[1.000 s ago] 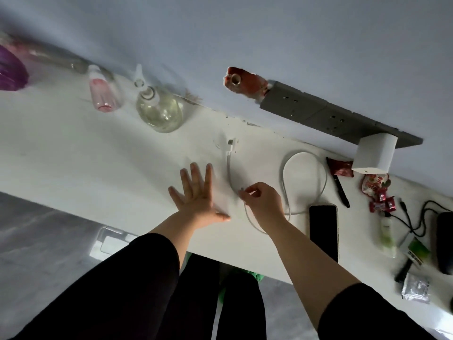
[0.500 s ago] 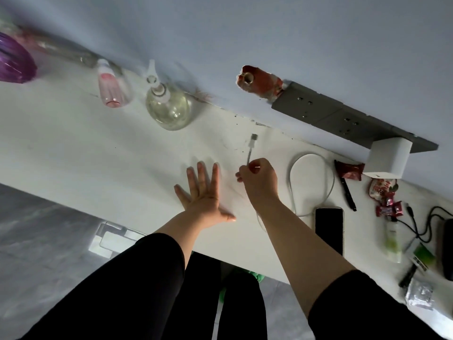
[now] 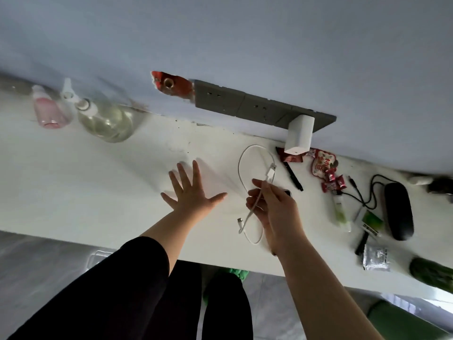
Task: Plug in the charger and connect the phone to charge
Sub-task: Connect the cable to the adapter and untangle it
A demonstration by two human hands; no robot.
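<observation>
I see pen (image 3: 294,176) and sweets (image 3: 331,179) beside looped white cable (image 3: 241,173), my right hand (image 3: 272,207) pinching it (connector up), left hand (image 3: 192,191) flat, splayed on counter (image 3: 98,192)

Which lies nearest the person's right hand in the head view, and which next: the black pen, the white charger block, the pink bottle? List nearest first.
From the right hand:
1. Black pen, just beyond it on the white counter, up and to the right.
2. White charger block, farther back, plugged into the grey socket strip.
3. Pink bottle, far off at the left end by the wall.
</observation>
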